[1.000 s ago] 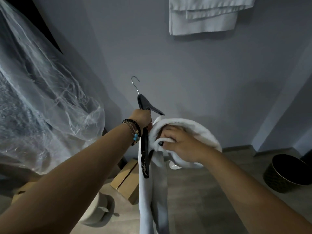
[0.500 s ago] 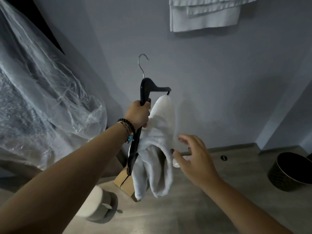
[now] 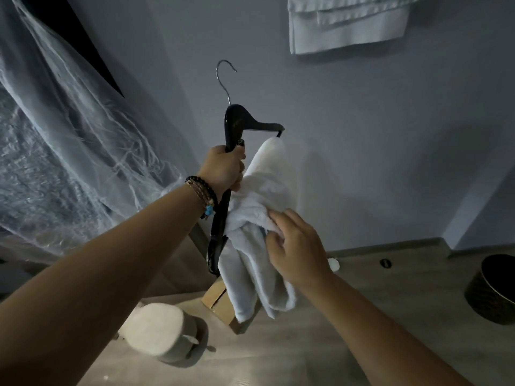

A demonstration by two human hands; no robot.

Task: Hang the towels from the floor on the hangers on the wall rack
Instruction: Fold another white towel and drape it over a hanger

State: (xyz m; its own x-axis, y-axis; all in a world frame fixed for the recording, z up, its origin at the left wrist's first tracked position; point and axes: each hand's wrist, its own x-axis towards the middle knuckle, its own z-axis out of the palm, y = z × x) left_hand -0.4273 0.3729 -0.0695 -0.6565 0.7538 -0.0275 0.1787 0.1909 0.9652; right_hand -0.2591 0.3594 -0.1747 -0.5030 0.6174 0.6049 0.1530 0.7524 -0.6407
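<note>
My left hand (image 3: pixel 223 168) grips a black hanger (image 3: pixel 237 126) by one arm and holds it up, tilted, its metal hook pointing toward the wall. A white towel (image 3: pixel 264 196) is draped over the hanger's bar and hangs down in bunched folds. My right hand (image 3: pixel 295 246) pinches the towel's middle, fingers curled into the fabric. Another white towel (image 3: pixel 345 26) hangs high on the wall at the top right; its hanger and the rack are out of view.
Clear plastic sheeting (image 3: pixel 69 162) covers something bulky at the left. On the wooden floor stand a cardboard box (image 3: pixel 220 305) below the towel, a pale round stool (image 3: pixel 158 332) at lower left and a dark round basket (image 3: pixel 493 291) at the right.
The left hand raised the hanger with the towel on it. The right hand let go of the towel, drew back, then came in again and took hold of its middle.
</note>
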